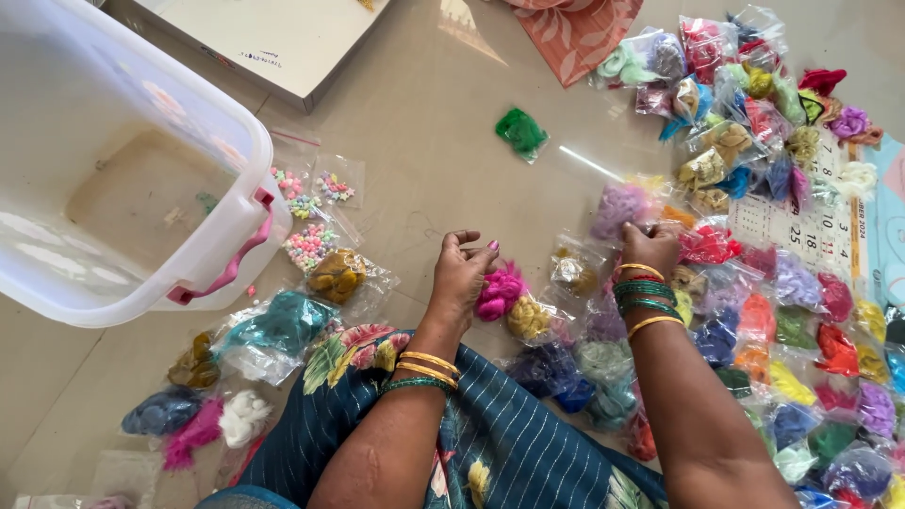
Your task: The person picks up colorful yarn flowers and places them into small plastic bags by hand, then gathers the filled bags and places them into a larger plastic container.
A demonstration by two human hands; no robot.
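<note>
Illumination was bright, diffuse daylight. The polished floor [443,141] carried pale reflected patches at the upper centre of the frame, with one thin bright streak right of centre. Glare washed out the translucent plastic tub [123,160] at the upper left, leaving its near rim almost white. The small clear bags [735,113] at the upper right showed specular highlights. Shadows were soft and short. Focus was sharp at centre, with mild softness and wide-angle stretching towards the edges.
</note>
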